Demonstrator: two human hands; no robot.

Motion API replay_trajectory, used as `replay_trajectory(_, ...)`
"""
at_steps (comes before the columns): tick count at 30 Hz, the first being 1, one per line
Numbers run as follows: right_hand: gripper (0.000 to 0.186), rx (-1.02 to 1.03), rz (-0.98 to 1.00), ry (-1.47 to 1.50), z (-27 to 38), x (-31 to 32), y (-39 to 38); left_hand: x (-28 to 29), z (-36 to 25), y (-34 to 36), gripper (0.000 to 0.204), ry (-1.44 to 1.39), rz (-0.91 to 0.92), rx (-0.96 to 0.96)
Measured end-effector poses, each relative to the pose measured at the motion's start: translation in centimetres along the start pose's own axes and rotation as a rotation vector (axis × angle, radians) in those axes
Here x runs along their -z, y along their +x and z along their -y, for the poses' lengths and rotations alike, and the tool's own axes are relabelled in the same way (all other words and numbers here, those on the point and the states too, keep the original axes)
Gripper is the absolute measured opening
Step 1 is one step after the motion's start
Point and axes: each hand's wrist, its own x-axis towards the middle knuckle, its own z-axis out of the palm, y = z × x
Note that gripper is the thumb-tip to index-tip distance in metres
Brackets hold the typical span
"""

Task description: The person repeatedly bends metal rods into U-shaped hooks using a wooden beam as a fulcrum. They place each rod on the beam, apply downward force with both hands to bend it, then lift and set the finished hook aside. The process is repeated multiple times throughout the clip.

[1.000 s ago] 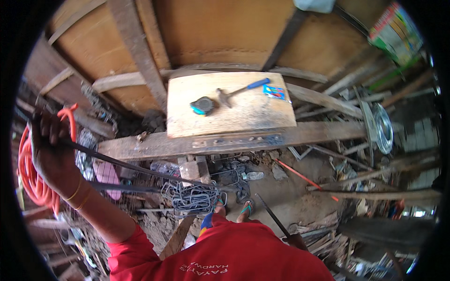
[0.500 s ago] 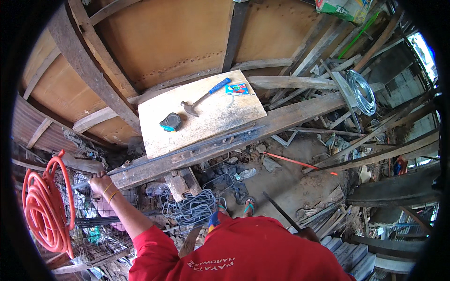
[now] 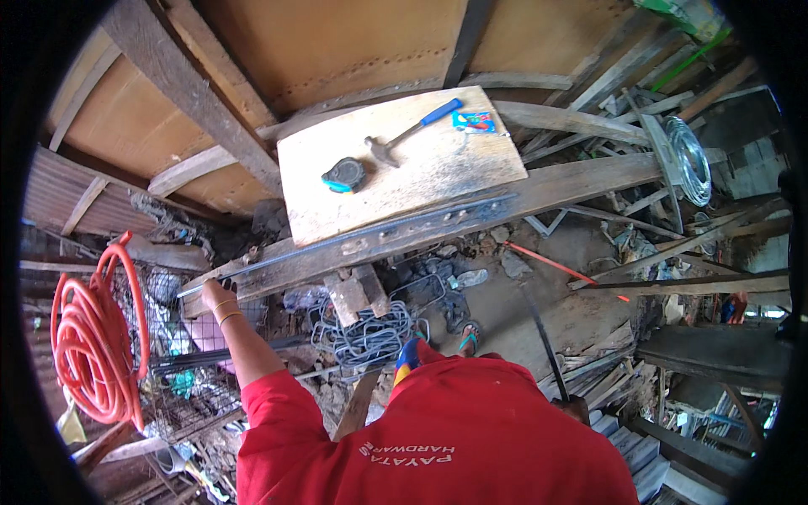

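My left hand (image 3: 217,296) grips the near end of a long thin steel bar (image 3: 337,241), which lies along the thick wooden beam (image 3: 581,183). At the lower right my right hand (image 3: 573,408), partly hidden by my red shirt, is closed on a long dark bar (image 3: 545,345) angled upward. Just behind the steel bar sits a pale wooden board (image 3: 328,219). On it lie a black-and-blue tape measure (image 3: 343,175), a claw hammer with a blue handle (image 3: 412,133) and a small blue packet (image 3: 473,122).
A coiled red hose (image 3: 88,345) hangs at left. Bent steel stirrups (image 3: 349,337) lie by my feet (image 3: 469,337). A wire coil (image 3: 690,164) and leaning timbers (image 3: 673,278) crowd the right; an orange bar (image 3: 564,269) lies on the ground (image 3: 539,311).
My left hand has lowered from the far left onto the beam, bringing the steel bar down along it. The view has shifted. The dark bar in my right hand has tilted more upright.
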Motion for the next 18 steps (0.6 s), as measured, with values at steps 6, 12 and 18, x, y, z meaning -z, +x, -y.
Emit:
replay_trajectory(6,0.036,0.092,-0.095,0.366,2.4,0.2,-1.1,2.0,-5.2,-4.2,0.031,-1.132,0.056,0.295)
replay_trajectory(12,0.036,0.353,-0.138,0.401,8.7,4.0,1.9,1.1,-20.3,-19.6,0.021,-0.661,0.021,-0.562)
replay_trajectory(18,0.043,0.574,-0.321,0.092,10.4,8.2,11.5,2.6,-24.6,-23.4,0.023,-0.567,-0.040,-0.583)
